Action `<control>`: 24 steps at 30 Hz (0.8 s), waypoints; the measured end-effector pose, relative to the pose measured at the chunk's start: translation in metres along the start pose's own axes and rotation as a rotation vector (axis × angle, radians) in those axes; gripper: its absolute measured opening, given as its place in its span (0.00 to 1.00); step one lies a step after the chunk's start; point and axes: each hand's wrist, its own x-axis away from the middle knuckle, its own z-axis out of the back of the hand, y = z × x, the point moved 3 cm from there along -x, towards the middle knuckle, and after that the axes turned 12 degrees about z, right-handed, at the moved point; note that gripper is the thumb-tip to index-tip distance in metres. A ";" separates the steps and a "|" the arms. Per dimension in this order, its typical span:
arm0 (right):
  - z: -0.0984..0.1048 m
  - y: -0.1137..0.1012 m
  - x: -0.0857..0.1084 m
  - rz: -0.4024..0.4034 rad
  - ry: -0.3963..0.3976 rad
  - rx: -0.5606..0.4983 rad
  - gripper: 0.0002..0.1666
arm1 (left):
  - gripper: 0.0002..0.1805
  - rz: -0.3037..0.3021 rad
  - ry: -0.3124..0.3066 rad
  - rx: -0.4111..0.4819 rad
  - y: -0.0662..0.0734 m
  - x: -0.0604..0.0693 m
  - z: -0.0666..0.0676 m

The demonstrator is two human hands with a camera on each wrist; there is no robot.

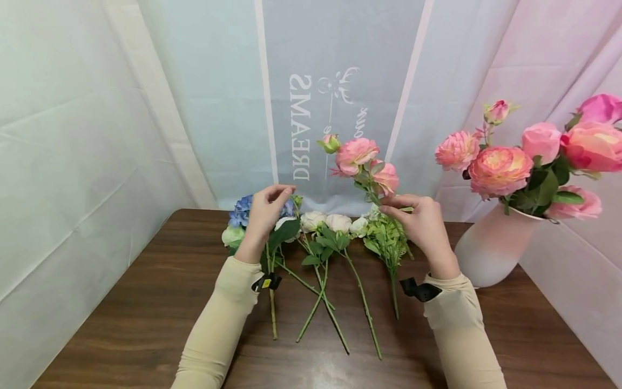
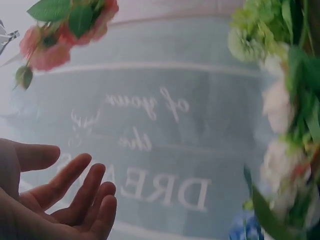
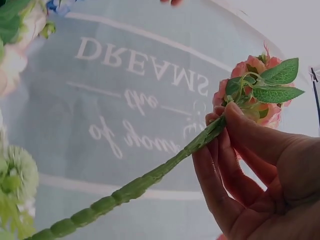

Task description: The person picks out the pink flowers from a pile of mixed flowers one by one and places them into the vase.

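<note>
My right hand point(image 1: 420, 221) pinches the green stem point(image 3: 145, 182) of a pink artificial flower spray point(image 1: 358, 156), just below its leaves. Two open blooms and a small bud point(image 1: 330, 143) top the spray, which is raised above the table and leans left in the head view. My left hand point(image 1: 267, 210) is up over the blue hydrangea point(image 1: 240, 210), touching nothing. In the left wrist view its fingers point(image 2: 82, 185) are loosely bent, apart from the thumb, with nothing between them. Cream roses point(image 1: 337, 222) and a green leafy bunch point(image 1: 386, 237) lie between the hands.
A pink-and-white vase point(image 1: 495, 248) full of pink flowers point(image 1: 500, 167) stands at the right of the brown wooden table point(image 1: 146, 302). Several green stems point(image 1: 362, 302) point toward the near edge. A printed cloth point(image 1: 340, 65) hangs behind the table.
</note>
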 end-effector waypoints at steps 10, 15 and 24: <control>0.028 0.008 0.002 0.044 0.047 0.103 0.10 | 0.16 -0.001 0.109 -0.121 -0.020 0.002 0.039; 0.040 0.009 0.003 0.072 0.074 0.102 0.09 | 0.17 0.001 0.132 -0.176 -0.030 0.004 0.049; 0.063 0.010 0.004 0.041 0.113 0.158 0.09 | 0.18 0.032 0.173 -0.292 -0.045 0.007 0.064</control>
